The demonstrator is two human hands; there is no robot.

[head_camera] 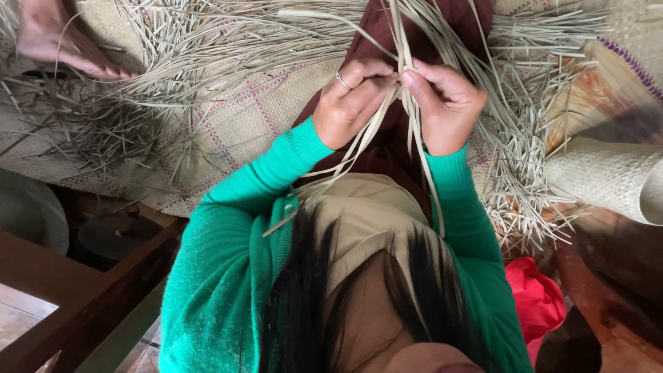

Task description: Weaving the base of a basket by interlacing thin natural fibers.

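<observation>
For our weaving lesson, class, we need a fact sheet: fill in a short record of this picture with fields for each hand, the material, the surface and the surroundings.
Left hand: wears a ring, pinches pale straw strips
Right hand: pinches the same strips, fingertips meeting the left
Sleeves: green cardigan
Lap: dark maroon cloth
Surface: woven mat strewn with loose straw
Right edge: rolled mat
Lower right: red cloth
Top left: a bare foot

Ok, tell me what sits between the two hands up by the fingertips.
In the head view, a bundle of pale reed strips runs between the left hand and the right hand. Both pinch it, with dark maroon cloth behind.
</observation>
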